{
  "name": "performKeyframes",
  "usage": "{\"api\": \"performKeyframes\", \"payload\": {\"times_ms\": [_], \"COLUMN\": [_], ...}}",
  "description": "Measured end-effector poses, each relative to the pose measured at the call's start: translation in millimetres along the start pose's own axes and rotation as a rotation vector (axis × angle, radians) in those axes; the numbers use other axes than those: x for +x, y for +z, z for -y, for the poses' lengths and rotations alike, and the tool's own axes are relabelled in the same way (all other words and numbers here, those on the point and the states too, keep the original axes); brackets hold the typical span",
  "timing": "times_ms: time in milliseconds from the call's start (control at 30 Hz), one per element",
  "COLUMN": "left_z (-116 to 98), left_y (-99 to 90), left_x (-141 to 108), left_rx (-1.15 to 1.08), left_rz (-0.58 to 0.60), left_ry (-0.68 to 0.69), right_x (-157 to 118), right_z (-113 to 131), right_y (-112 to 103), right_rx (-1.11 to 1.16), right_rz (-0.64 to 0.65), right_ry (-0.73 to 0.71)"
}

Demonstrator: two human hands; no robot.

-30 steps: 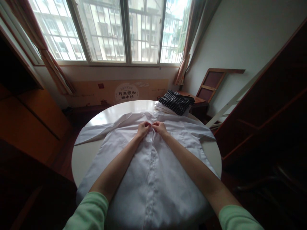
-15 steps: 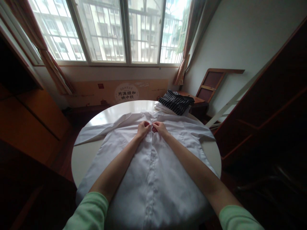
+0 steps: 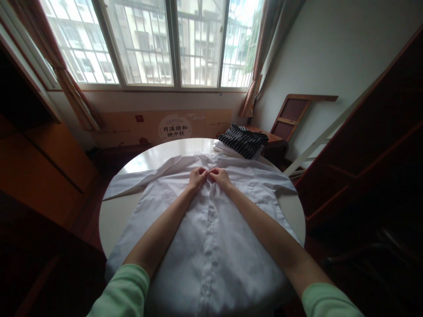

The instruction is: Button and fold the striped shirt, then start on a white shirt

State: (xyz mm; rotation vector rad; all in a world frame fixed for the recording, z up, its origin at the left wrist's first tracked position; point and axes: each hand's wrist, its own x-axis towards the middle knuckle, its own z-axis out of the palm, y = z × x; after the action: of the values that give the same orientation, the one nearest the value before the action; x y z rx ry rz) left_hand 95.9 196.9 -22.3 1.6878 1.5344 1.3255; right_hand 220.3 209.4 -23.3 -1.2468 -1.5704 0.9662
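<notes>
A white long-sleeved shirt (image 3: 185, 246) lies spread on a round white table (image 3: 114, 220), its front placket running down the middle and its sleeves out to both sides. Near the collar, my left hand (image 3: 198, 177) pinches the cloth at the placket. My right hand (image 3: 219, 177) pinches the same area from the right, its fingertips almost touching those of my left hand. The small part between the fingertips is too small to make out.
Folded clothes, with a black-and-white striped one (image 3: 243, 140) on top, lie at the table's back right edge. Beyond stand a wooden chair (image 3: 289, 115) and a window (image 3: 148, 44) with curtains. A wooden cabinet (image 3: 49, 163) is at the left.
The fingers of my right hand have shifted slightly at the placket and sit a little closer to my left fingertips. The shirt lies as before.
</notes>
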Motion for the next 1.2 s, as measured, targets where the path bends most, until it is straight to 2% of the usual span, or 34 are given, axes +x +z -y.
{"api": "performKeyframes", "payload": {"times_ms": [100,267,633,733,967,1200], "left_z": [-2,1,4,4,2,-3], "left_y": [0.2,3.2,4.1,2.8,0.8,-0.7], "left_x": [-1,0,0,0,0,-1], "left_rx": [0.021,-0.03,-0.02,-0.046,-0.116,-0.123], "left_rz": [0.025,0.02,-0.009,-0.009,-0.01,-0.004], "left_ry": [-0.007,0.06,0.06,0.063,0.016,-0.027], "right_x": [1,3,-1,1,7,9], "right_z": [-3,-7,2,0,-9,-13], "right_y": [1,1,1,2,3,3], "right_rx": [-0.07,-0.144,-0.308,-0.283,-0.071,-0.121], "right_rz": [-0.019,-0.034,-0.081,-0.078,-0.019,-0.016], "right_ry": [-0.03,-0.069,-0.108,-0.111,-0.01,-0.027]}}
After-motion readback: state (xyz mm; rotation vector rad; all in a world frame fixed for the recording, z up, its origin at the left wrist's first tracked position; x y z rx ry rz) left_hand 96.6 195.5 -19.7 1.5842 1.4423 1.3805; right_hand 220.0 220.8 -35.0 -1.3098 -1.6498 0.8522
